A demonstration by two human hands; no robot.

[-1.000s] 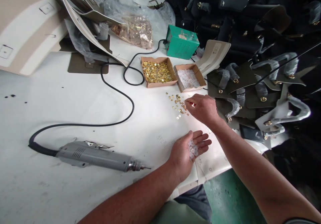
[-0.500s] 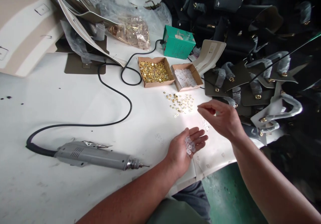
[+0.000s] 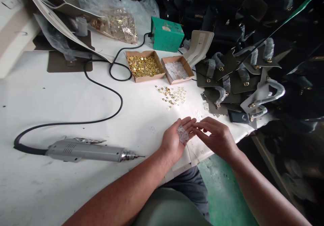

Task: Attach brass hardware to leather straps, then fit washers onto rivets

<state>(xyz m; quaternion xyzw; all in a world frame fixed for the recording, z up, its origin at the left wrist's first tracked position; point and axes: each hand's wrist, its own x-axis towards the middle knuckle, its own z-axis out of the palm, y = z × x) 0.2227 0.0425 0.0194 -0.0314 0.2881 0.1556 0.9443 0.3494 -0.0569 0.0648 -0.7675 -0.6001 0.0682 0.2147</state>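
My left hand (image 3: pixel 172 139) is palm up over the table's front edge, cupping a small heap of clear plastic washers (image 3: pixel 182 134). Thumb and fingertips of my right hand (image 3: pixel 214 136) are pinched together right beside the left fingertips; anything between them is hidden or too small to name. A few more clear pieces (image 3: pixel 199 115) lie on the table just beyond my hands. Further back are scattered gold screw-like studs (image 3: pixel 168 94), some with pale discs among them. Behind these stand a cardboard box of gold studs (image 3: pixel 159 76) and a smaller box of clear washers (image 3: pixel 189 77).
A grey electric screwdriver (image 3: pixel 88 151) lies at the left, its black cable (image 3: pixel 120 101) looping back. There is a green power box (image 3: pixel 167 35) at the rear. Dark flaps with wrapped handles (image 3: pixel 275 90) and a phone (image 3: pixel 238 117) lie to the right.
My right hand has come down and in from above the table to the left fingertips, still pinched. The left hand stays palm up with the washers. The whole view has shifted slightly.
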